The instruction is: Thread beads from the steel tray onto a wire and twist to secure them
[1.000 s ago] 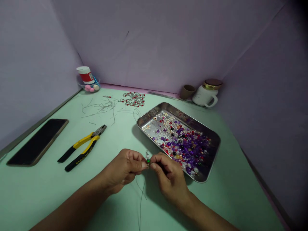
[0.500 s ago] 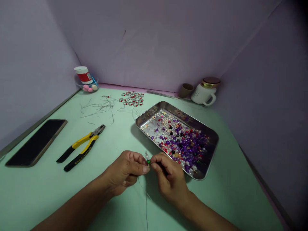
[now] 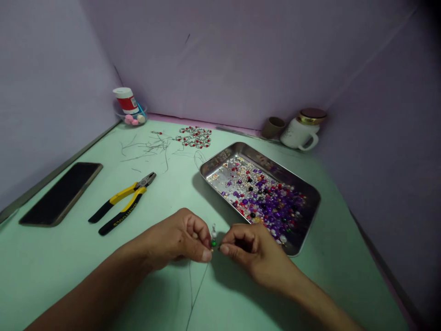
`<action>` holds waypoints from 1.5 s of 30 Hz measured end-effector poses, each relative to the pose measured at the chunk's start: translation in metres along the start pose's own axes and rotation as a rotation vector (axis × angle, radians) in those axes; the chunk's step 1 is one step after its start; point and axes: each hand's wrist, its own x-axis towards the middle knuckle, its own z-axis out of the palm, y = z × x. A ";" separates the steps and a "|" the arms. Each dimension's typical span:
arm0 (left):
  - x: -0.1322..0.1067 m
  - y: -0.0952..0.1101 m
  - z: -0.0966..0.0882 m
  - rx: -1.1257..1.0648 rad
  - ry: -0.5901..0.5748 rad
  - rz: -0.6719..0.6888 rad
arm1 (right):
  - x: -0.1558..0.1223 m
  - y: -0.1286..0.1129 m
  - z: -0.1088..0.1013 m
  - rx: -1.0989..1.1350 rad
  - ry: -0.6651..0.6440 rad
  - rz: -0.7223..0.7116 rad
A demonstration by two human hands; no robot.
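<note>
My left hand is closed in a pinch on a beaded wire. Clear or white beads and one green bead show just past its fingertips, with a tiny gold bead below them. Thin wire hangs from under this hand toward the table's near edge. A small gap to the right of the green bead, my right hand has thumb and forefinger pressed together; a small dark tip shows there, too small to name. Behind the right hand stands a metal tray of loose purple, red, black, clear and gold beads.
Yellow-and-black pliers and a dark phone lie at left. Wire scraps and a red-beaded chain are farther back. A bowl with a white-and-red bottle, a brown cup and a lidded mug stand along the back.
My right hand has drawn slightly to the right, away from the green bead. The left hand keeps its pinch. The whole view has shifted a little.
</note>
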 end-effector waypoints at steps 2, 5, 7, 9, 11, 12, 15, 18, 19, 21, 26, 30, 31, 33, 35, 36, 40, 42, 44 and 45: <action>-0.002 -0.004 0.009 0.102 -0.041 -0.047 | -0.002 -0.005 -0.003 0.000 -0.055 0.111; -0.004 -0.014 0.026 0.204 -0.057 -0.120 | -0.002 -0.010 -0.010 -0.074 -0.147 0.141; -0.004 -0.019 0.037 0.221 -0.030 -0.137 | 0.001 -0.013 -0.015 -0.070 -0.242 0.166; -0.002 -0.023 0.044 0.217 0.003 -0.140 | 0.004 -0.017 -0.020 -0.082 -0.306 0.188; 0.000 -0.025 0.048 0.210 0.022 -0.123 | 0.009 -0.022 -0.023 -0.159 -0.311 0.145; 0.002 -0.027 0.048 0.202 0.025 -0.109 | 0.011 -0.025 -0.023 -0.216 -0.300 0.106; 0.007 -0.030 0.045 0.169 0.057 -0.066 | 0.016 -0.038 -0.022 -0.449 -0.268 0.002; 0.013 -0.031 0.041 0.147 0.175 -0.072 | 0.015 -0.051 -0.016 -0.729 -0.254 -0.102; 0.015 -0.030 0.041 0.145 0.212 -0.078 | 0.013 -0.053 -0.014 -0.795 -0.248 -0.143; 0.017 -0.028 0.038 0.109 0.235 -0.100 | 0.006 -0.053 -0.010 -0.856 -0.219 -0.205; 0.020 -0.020 0.020 -0.226 0.030 -0.156 | -0.018 -0.028 -0.011 -0.682 -0.124 -0.367; 0.021 -0.015 0.009 -0.328 -0.058 -0.200 | -0.028 -0.005 -0.010 -0.586 -0.021 -0.425; 0.021 -0.015 0.008 -0.342 -0.057 -0.206 | -0.028 -0.002 -0.009 -0.557 -0.001 -0.425; 0.021 -0.015 0.007 -0.384 -0.047 -0.208 | -0.026 0.003 -0.006 -0.499 0.039 -0.419; 0.020 -0.015 0.007 -0.428 -0.043 -0.209 | -0.025 0.005 -0.004 -0.455 0.070 -0.414; 0.020 -0.016 0.007 -0.445 -0.039 -0.208 | -0.024 0.005 -0.004 -0.439 0.081 -0.413; 0.019 -0.015 0.007 -0.460 -0.018 -0.206 | -0.024 0.006 -0.004 -0.396 0.097 -0.393; 0.019 -0.014 0.008 -0.453 -0.011 -0.202 | -0.024 0.007 -0.003 -0.375 0.108 -0.359; 0.019 -0.013 0.009 -0.453 -0.008 -0.189 | -0.024 0.008 -0.001 -0.351 0.131 -0.332; 0.020 -0.013 0.009 -0.457 -0.002 -0.179 | -0.024 0.008 0.000 -0.337 0.141 -0.326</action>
